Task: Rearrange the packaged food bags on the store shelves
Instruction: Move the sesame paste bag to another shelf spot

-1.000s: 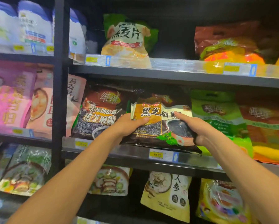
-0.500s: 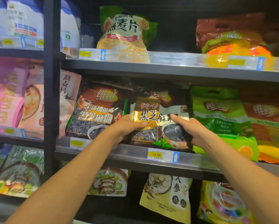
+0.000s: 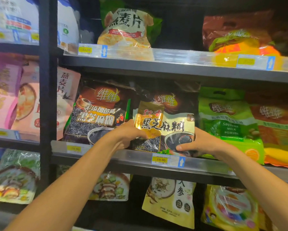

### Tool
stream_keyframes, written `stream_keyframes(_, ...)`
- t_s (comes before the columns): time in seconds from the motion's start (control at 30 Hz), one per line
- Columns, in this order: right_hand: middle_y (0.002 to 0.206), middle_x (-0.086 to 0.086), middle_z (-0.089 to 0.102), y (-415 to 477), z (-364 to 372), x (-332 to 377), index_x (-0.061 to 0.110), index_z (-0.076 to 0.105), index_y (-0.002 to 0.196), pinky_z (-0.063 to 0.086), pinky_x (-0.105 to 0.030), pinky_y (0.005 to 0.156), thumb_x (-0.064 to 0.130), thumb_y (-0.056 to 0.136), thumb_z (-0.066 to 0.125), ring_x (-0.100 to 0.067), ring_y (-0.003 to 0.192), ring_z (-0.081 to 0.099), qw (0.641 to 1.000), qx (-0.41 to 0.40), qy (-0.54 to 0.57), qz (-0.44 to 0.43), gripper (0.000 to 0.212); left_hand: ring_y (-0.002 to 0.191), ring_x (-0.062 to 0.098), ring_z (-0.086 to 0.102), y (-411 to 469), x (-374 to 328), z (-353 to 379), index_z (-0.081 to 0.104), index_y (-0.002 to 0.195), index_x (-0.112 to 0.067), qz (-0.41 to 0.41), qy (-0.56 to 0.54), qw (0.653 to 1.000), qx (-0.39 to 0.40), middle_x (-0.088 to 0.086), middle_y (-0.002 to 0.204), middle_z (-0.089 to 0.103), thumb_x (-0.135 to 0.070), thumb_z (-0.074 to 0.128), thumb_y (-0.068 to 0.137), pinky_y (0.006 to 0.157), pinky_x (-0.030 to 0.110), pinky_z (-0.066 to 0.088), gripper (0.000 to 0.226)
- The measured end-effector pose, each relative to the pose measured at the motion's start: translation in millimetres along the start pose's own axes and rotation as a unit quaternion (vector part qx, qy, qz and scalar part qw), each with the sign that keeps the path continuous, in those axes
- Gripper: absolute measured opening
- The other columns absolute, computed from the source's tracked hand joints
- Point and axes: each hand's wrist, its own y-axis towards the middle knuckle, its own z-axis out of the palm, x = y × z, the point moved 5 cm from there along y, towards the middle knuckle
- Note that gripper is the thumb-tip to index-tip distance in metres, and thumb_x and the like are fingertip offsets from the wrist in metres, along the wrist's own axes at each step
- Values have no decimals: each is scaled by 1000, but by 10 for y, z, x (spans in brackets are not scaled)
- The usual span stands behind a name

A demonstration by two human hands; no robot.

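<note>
Hands [image 3: 165,140] grip upright gold-and-cream sesame bag [image 3: 166,127].

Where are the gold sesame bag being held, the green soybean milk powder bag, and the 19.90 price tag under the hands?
gold sesame bag [image 3: 163,125]: head view, front label lettering.
green soybean milk powder bag [image 3: 230,129] : head view, printed front panel.
19.90 price tag [image 3: 161,160]: head view, yellow price field.

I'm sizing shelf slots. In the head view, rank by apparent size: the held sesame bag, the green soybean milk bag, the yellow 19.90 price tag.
1. green soybean milk bag
2. held sesame bag, smaller, though partly covered by both hands
3. yellow 19.90 price tag, clearly smallest
</note>
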Motion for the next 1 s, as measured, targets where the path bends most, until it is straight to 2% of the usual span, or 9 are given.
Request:
stream_keyframes(0.17,86,27,75,100,-38,52,41,65,104,53,-11,57,18,74,92,10,79,70,997,-50,-35,-54,47,109,21,62,-18,-99,13,59,122,-10,25,51,998,-17,10,120,71,10,72,86,84,25,43,44)
stream_keyframes(0.23,93,24,77,137,-46,47,41,68,107,57,-16,64,21,71,94,6,86,72,995,-68,-49,-55,49,105,18,62,-30,-115,22,58,117,-14,28,54,998,-25,9,117,70,10,72,87,78,25,42,41)
stream_keyframes(0.4,96,18,78,140,-26,-10,37,68,114,56,-19,64,26,68,96,-2,88,74,993,-96,-63,-38,54,115,26,66,-77,-138,25,64,112,-18,53,118,991,-31,9,118,73,2,77,87,110,44,47,35)
stream_keyframes(0.5,97,18,77,94,4,-10,38,65,114,55,-18,60,29,70,95,-1,87,72,992,-102,-74,-30,53,110,24,67,-146,-183,24,66,116,-16,75,186,978,-49,7,115,73,-9,79,89,98,37,49,31)
stream_keyframes(0.6,97,18,76,44,8,9,34,67,113,53,-14,60,30,73,93,-1,87,72,990,-101,-93,-19,48,99,22,69,-214,-197,-3,67,114,-19,81,265,957,-80,3,105,74,-29,82,86,93,42,56,33)
stream_keyframes(0.7,97,18,79,-18,-10,-16,36,69,111,63,-33,81,53,63,92,-6,91,75,985,-115,-130,2,56,88,25,69,-318,-210,-43,70,105,-14,76,343,931,-96,6,96,74,-41,82,84,79,40,58,36)
stream_keyframes(0.8,100,14,76,-117,-17,-62,37,61,112,64,-43,79,72,53,84,-9,86,74,974,-147,-171,29,72,79,24,66,-467,-251,-73,70,95,-9,101,378,913,-115,6,92,70,-36,82,85,68,37,56,31)
stream_keyframes(0.9,108,9,71,-292,-9,-7,33,57,114,61,-45,79,81,59,72,-13,92,70,955,-192,-222,50,75,110,29,60,-763,-273,-98,64,123,-14,133,389,900,-144,9,125,58,-37,77,92,87,39,51,41)
stream_keyframes(1.0,138,-5,62,-507,23,65,22,51,142,55,-49,96,83,71,61,-26,121,62,929,-245,-272,54,94,139,28,44,-1072,-220,-120,51,148,-21,211,431,857,-189,5,148,48,-47,69,95,107,44,45,61)
